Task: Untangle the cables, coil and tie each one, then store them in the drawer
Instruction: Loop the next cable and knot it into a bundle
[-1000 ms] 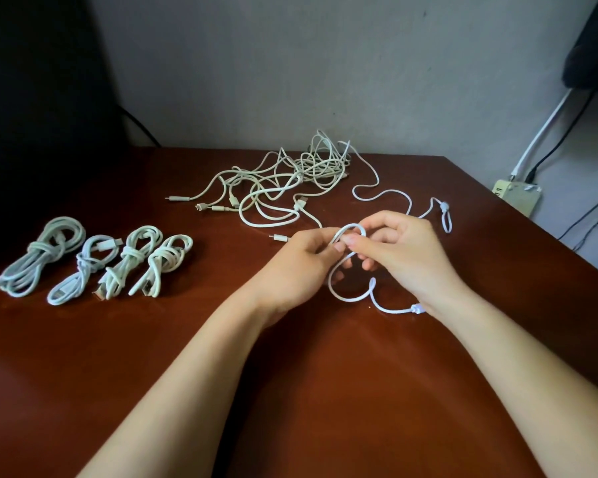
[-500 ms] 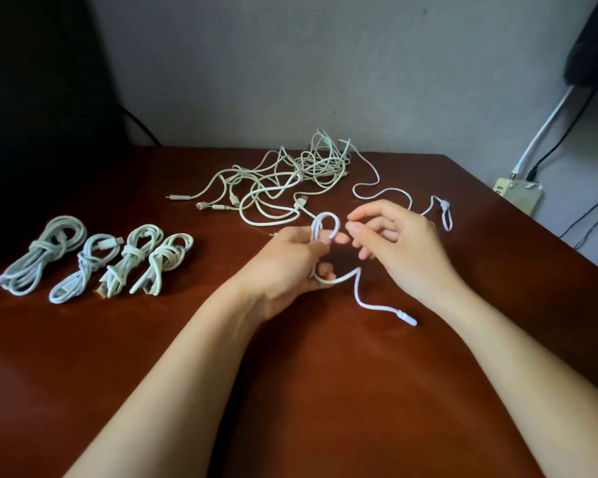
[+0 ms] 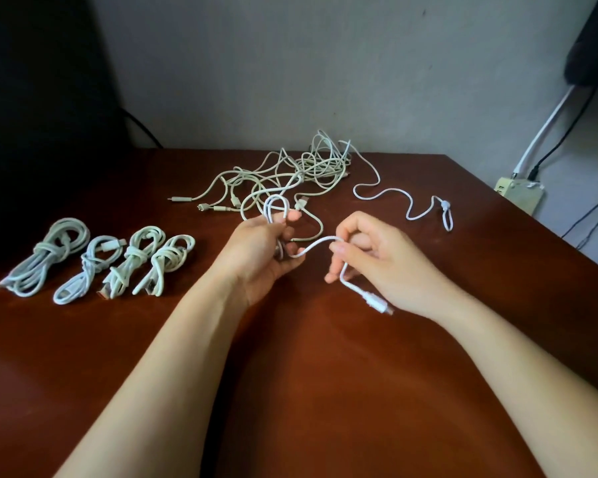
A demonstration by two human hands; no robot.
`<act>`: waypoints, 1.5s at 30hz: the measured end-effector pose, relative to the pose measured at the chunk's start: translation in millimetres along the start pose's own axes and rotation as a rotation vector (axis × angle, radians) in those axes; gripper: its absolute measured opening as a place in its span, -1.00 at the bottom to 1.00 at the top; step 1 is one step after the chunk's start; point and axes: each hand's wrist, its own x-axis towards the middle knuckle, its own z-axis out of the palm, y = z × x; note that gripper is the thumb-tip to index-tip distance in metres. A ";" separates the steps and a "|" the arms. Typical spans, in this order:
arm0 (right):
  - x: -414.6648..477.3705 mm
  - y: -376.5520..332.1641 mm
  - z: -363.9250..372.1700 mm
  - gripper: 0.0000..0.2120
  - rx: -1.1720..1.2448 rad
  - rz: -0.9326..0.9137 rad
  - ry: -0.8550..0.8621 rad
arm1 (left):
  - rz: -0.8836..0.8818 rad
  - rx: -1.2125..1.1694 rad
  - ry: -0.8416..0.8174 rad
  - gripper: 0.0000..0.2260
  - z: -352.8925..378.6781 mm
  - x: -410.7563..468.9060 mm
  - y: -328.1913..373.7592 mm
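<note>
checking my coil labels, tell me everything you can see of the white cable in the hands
The white cable is thin, smooth and plastic-looking. The left hand grips a folded loop of it, which pokes up out of the grip. One strand spans across to the right hand, which pinches it. From there the end bends down to a white connector, which is blurred.

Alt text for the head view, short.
Two bare hands hold a white cable over a brown table: the left hand grips a loop, the right hand holds the free end. Four tied coils lie at left; a tangled pile lies behind.
</note>
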 end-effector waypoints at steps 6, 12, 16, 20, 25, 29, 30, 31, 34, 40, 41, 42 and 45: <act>-4.7 -6.7 2.8 -0.88 -0.168 -0.129 0.006 | 0.191 0.495 0.001 -0.74 2.5 5.6 -12.6; -2.8 -0.3 -4.6 -0.91 -0.432 -0.437 0.126 | 0.155 0.593 -0.118 -0.75 -0.6 5.0 -13.1; -0.1 5.3 -10.6 -0.89 -0.555 -0.592 0.261 | 0.142 0.578 -0.223 -0.82 1.2 1.3 -11.3; 1.5 7.4 -18.8 -0.93 -0.629 -0.712 0.366 | 0.129 0.556 -0.260 -0.71 2.9 1.6 -12.4; 2.4 8.8 -19.6 -0.95 -0.658 -0.749 0.426 | 0.162 0.661 -0.304 -0.48 2.2 4.2 -15.2; 2.8 10.3 -20.3 -0.94 -0.607 -0.693 0.402 | 0.143 0.765 -0.346 -0.59 -0.3 1.6 -13.9; 3.0 10.6 -20.2 -0.94 -0.587 -0.664 0.388 | 0.110 0.746 -0.353 -0.60 0.0 1.2 -14.1; 3.2 11.2 -20.3 -0.94 -0.560 -0.629 0.370 | 0.079 0.715 -0.365 -0.60 0.3 0.9 -14.6; 4.4 14.0 -22.7 -0.96 -0.462 -0.466 0.293 | 0.021 0.527 -0.422 -0.67 5.1 -4.7 -11.5; 3.2 14.9 -25.1 -0.86 -0.268 -0.119 0.204 | 0.084 0.295 -0.407 -0.87 12.9 -11.8 -5.2; 2.8 13.4 -21.1 -0.82 -0.251 -0.101 0.206 | 0.091 0.251 -0.376 -0.86 13.3 -10.9 -5.4; 2.8 11.7 -15.6 -0.79 -0.227 -0.076 0.209 | 0.091 0.196 -0.353 -0.83 13.1 -10.0 -4.9; 2.6 7.3 1.2 -0.73 -0.130 -0.008 0.199 | 0.105 0.058 -0.320 -0.81 9.0 -7.5 -1.3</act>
